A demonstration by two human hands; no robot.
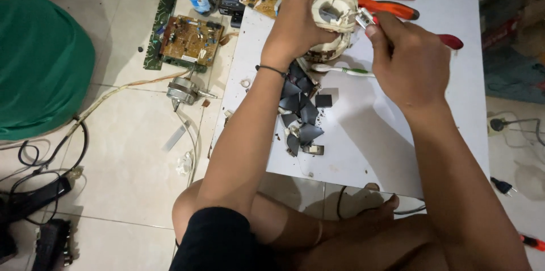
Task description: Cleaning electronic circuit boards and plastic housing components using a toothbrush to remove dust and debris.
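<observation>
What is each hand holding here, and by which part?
Left hand grips the white wound coil around its side. Right hand holds a red-handled tool by its handle.

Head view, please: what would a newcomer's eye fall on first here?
First, the left hand gripping a white wound coil over the white board, while the right hand works a red-handled tool against it. Next, the dark plates heaped below, and circuit boards on the floor, left.
</observation>
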